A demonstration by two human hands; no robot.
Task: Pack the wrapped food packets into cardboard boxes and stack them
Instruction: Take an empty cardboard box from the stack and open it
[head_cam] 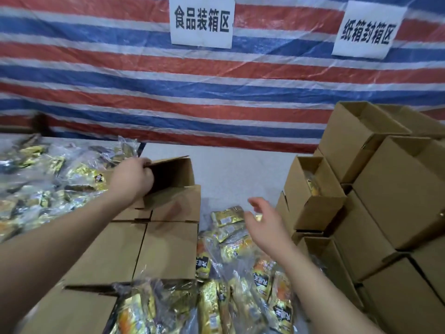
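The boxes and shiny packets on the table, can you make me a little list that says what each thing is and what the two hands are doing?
left hand: grips the edge of an open cardboard box
right hand: open, fingers spread above the loose packets, holding nothing
flat boxes: brown, lying under the left arm
stacked boxes: piled at the right, one showing a packet inside
bagged packets: gold wrappers in clear plastic, at the left
wall signs: two white sheets on a striped tarp
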